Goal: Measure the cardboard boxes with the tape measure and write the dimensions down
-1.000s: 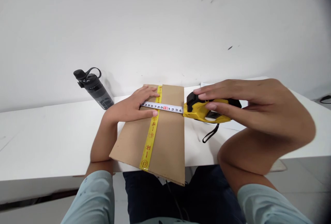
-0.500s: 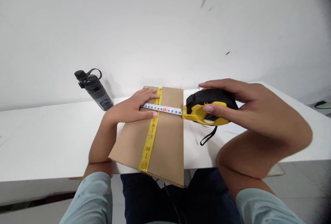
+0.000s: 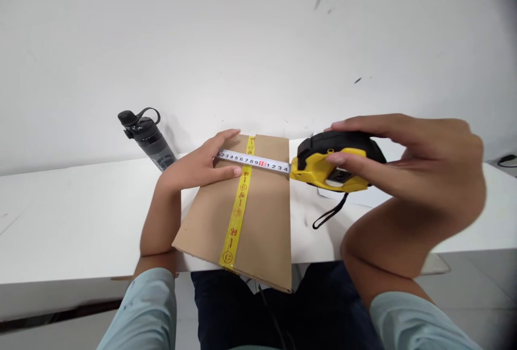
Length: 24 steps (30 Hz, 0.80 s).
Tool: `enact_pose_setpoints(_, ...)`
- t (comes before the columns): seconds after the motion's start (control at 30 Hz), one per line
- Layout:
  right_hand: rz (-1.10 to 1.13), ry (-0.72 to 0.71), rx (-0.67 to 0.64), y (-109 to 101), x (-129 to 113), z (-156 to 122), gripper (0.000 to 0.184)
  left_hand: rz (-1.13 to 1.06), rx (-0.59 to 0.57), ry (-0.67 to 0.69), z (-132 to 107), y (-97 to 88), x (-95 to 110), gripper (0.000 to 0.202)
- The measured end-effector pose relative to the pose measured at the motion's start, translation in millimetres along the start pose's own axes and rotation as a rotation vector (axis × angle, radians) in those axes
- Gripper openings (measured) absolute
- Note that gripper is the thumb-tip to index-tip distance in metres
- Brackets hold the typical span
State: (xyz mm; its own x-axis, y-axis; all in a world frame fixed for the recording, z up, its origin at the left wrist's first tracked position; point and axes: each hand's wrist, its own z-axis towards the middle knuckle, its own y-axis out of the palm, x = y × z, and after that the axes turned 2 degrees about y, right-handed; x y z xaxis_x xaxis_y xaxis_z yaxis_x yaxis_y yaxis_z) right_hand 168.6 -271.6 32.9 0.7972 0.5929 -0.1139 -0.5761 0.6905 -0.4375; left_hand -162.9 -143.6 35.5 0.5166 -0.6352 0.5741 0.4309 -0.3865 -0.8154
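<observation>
A flat brown cardboard box with a strip of yellow printed packing tape lies before me, its near end jutting past the table edge. Across its far part runs the white blade of a tape measure. My left hand rests at the box's left side with thumb and fingers spread on either side of the blade; the blade's end is hard to make out beside the palm. My right hand grips the yellow and black tape measure case, held just off the box's right edge. A black wrist strap dangles from the case.
A dark bottle with a loop cap stands behind my left forearm, near the wall. The white table extends to both sides. A pale sheet lies under the right hand. A black cable shows at far right.
My right hand has moved the tape measure slightly right and up. More of the blade shows at its left end. My left fingers have lifted from the box top toward its far edge.
</observation>
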Motion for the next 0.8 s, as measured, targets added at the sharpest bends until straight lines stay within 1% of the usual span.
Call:
enact_pose_setpoints(0.07,-0.050,-0.016,0.069,-0.6,6.4,-1.3,0.015,-0.053,0.005,-0.048,0.7,-1.3,-3.3,0.117)
enact_pose_setpoints(0.13,-0.078,-0.037,0.147,-1.0,12.0,-2.4,0.017,-0.083,0.007,-0.089,1.8,-1.7,-6.6,0.128)
enact_pose_setpoints(0.2,-0.092,-0.041,0.182,-1.3,15.6,-3.2,0.022,-0.104,0.009,-0.104,3.4,-1.2,-9.6,0.131)
enact_pose_setpoints(0.3,-0.118,-0.046,0.168,-0.8,16.5,-3.5,0.021,-0.147,-0.016,-0.073,9.8,1.1,-17.4,0.129)
enact_pose_setpoints(0.4,-0.152,-0.037,0.155,0.5,15.0,-2.6,0.018,-0.253,-0.044,0.006,24.1,5.6,-33.0,0.124)
enact_pose_setpoints(0.47,-0.159,-0.029,0.136,1.5,14.6,-1.9,0.018,-0.387,-0.033,0.068,34.8,9.4,-44.7,0.116)
enact_pose_setpoints(0.53,-0.147,-0.026,0.128,2.1,14.9,-1.5,0.018,-0.510,-0.004,0.093,42.1,12.6,-53.5,0.105)
enact_pose_setpoints(0.63,-0.128,-0.041,0.141,2.1,15.5,-1.4,0.019,-0.593,0.024,0.047,43.5,14.4,-57.9,0.090)
enact_pose_setpoints(0.7,-0.130,-0.049,0.146,1.5,15.2,-1.4,0.020,-0.631,0.003,-0.014,40.6,14.1,-56.0,0.082)
enact_pose_setpoints(0.8,-0.139,-0.041,0.115,0.6,13.8,-1.3,0.019,-0.715,-0.029,-0.080,37.6,13.1,-51.0,0.072)
